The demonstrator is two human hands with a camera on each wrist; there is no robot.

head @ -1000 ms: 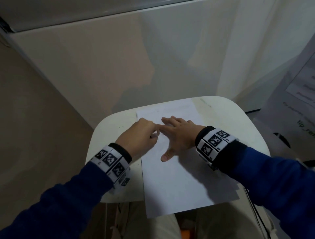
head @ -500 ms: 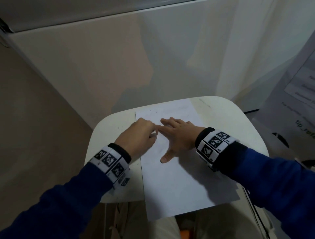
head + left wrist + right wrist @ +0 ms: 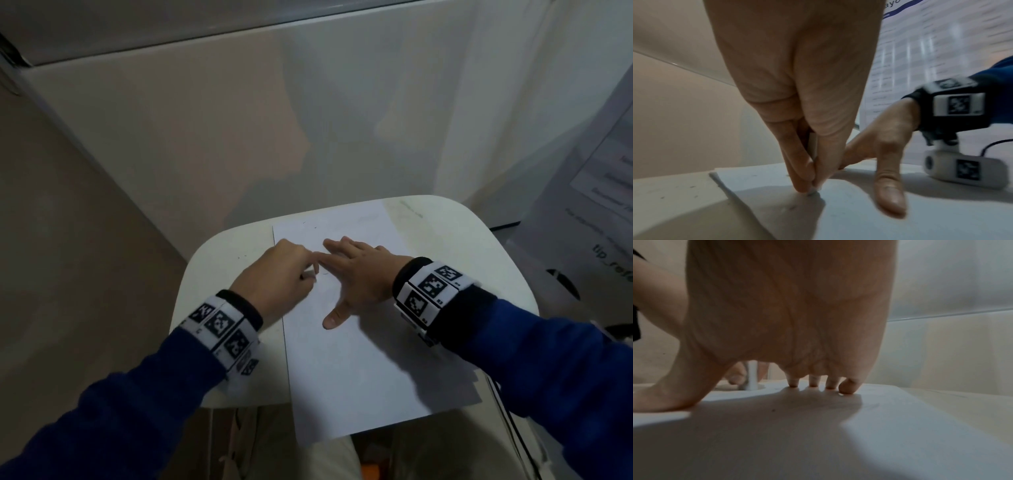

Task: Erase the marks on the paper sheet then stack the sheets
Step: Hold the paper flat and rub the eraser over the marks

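A white paper sheet [image 3: 359, 370] lies on a small rounded white table [image 3: 479, 260], its near end hanging over the table's edge. My left hand [image 3: 277, 274] pinches a small white eraser [image 3: 813, 147] between thumb and fingers, its tip pressed on the sheet [image 3: 859, 219] near a short dark mark [image 3: 323, 273]. My right hand [image 3: 356, 270] lies flat on the paper with fingers spread and thumb [image 3: 334, 317] stretched toward me, holding the sheet down. In the right wrist view the fingertips [image 3: 846, 387] press the paper and the eraser [image 3: 751, 378] stands beyond them.
A pale wall panel [image 3: 239, 120] rises behind the table. A printed poster [image 3: 603, 192] hangs at the right. Small dark specks [image 3: 241, 256] dot the tabletop left of the sheet. A thin cable [image 3: 507, 411] runs by the table's near right edge.
The left hand with the eraser has shifted very slightly over the same spot on the sheet. The right hand has stayed flat in place.
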